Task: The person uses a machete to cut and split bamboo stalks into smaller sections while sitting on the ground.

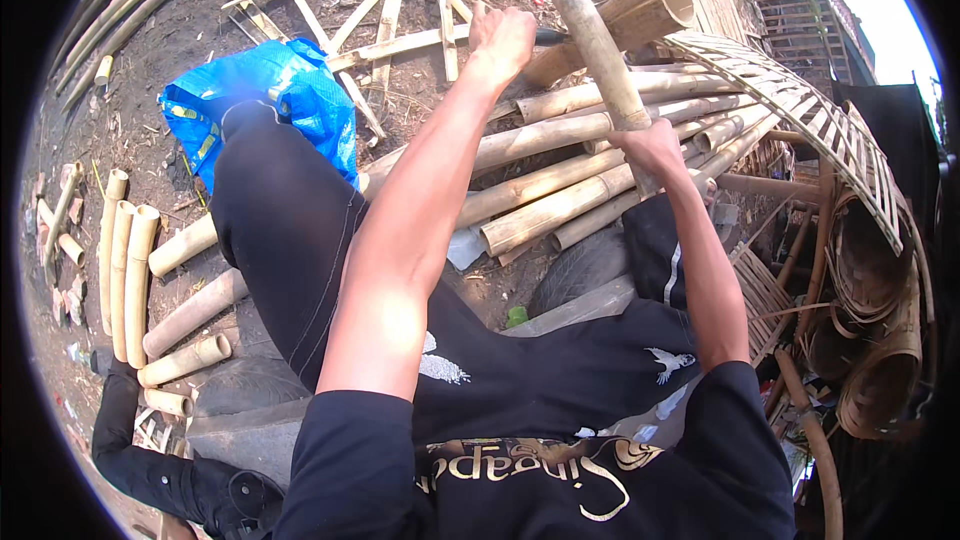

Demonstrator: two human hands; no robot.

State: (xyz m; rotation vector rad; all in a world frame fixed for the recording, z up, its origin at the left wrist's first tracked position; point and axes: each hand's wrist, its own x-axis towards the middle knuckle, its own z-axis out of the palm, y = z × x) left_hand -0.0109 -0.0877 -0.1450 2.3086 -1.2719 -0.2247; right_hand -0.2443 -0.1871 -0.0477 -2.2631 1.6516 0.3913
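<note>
My right hand [652,148] is wrapped round a long bamboo pole [590,35] near its lower end. The pole slants up and away to the left, past the top of the view. My left hand [503,40] is closed in a fist, with a dark blade [549,37] sticking out from it towards the pole; it looks like a knife, its handle mostly hidden by my fingers. Behind the pole lies a thick, hollow bamboo piece [650,12], its cut end facing right.
Bamboo poles [560,202] are heaped beyond my legs. A blue plastic bag [318,100] lies by my left knee. Split bamboo strips [390,35] lie on the dirt, and short bamboo lengths [128,270] at left. A person's dark sleeve [130,440] shows lower left; woven baskets [880,370] stand right.
</note>
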